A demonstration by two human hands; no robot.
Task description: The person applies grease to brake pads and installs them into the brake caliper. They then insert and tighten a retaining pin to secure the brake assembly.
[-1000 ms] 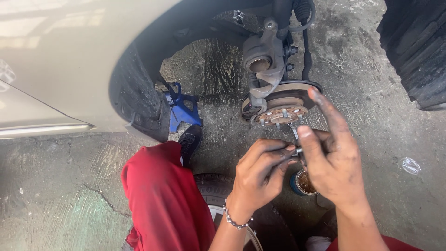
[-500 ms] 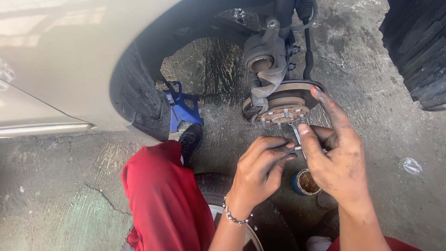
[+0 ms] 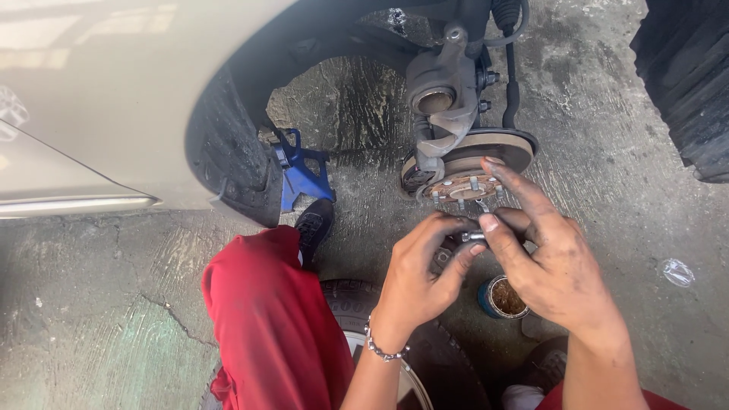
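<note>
Holding a small silver metal tool (image 3: 474,235) between them, both hands meet in the middle of the frame, just below the round rusty metal wheel hub with its short studs (image 3: 463,186). The left hand (image 3: 421,277) is curled, with its fingers and thumb pinched on the near end of the tool. The right hand (image 3: 550,262) pinches the same tool with its thumb, while its other fingers stretch out, and one fingertip touches the edge of the hub. The tool's thin tip points up toward the studs.

Above the hub, the grey metal brake clamp (image 3: 440,95) hangs in the dark wheel arch of the pale car (image 3: 114,91). A blue metal jack stand (image 3: 300,171) sits under the car at the left of centre. A small blue tin of brown grease (image 3: 503,298) stands open on the grey concrete floor (image 3: 91,319), just under the hands. The person's red trouser leg (image 3: 266,319) rests by a black tyre (image 3: 448,364) lying flat at the bottom.

Both hands look greasy, so I think the small tool could slip out and drop. It could land in the open tin or roll off under the car. A finger could also scrape on a stud if the tool jumps.
</note>
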